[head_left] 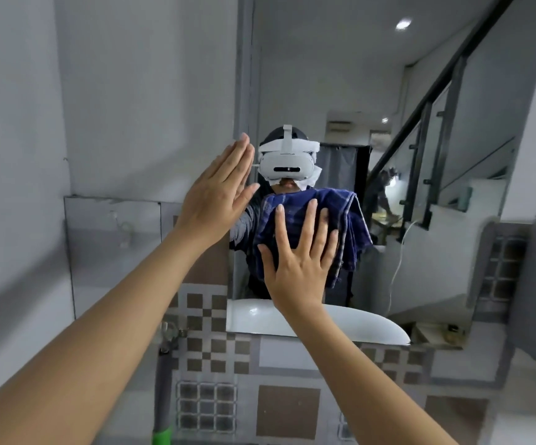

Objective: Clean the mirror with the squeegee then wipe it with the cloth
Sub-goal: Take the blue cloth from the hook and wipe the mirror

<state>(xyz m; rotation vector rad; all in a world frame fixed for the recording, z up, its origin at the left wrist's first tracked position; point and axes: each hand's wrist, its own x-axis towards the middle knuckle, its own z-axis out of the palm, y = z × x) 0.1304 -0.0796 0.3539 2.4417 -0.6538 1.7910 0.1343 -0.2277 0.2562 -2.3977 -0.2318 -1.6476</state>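
A tall wall mirror fills the middle of the view and reflects a person wearing a white headset. My right hand lies flat with spread fingers on a folded dark blue cloth, pressing it against the lower part of the glass. My left hand is flat and empty, fingers together, resting on the mirror's left edge beside the wall. A grey pole with a green band, possibly the squeegee handle, leans against the tiled wall at lower left; its head is not visible.
A white basin juts out just below the mirror. Checkered brown and white tiles cover the wall under it. A plain grey wall is at left. The mirror reflects a staircase with a dark railing.
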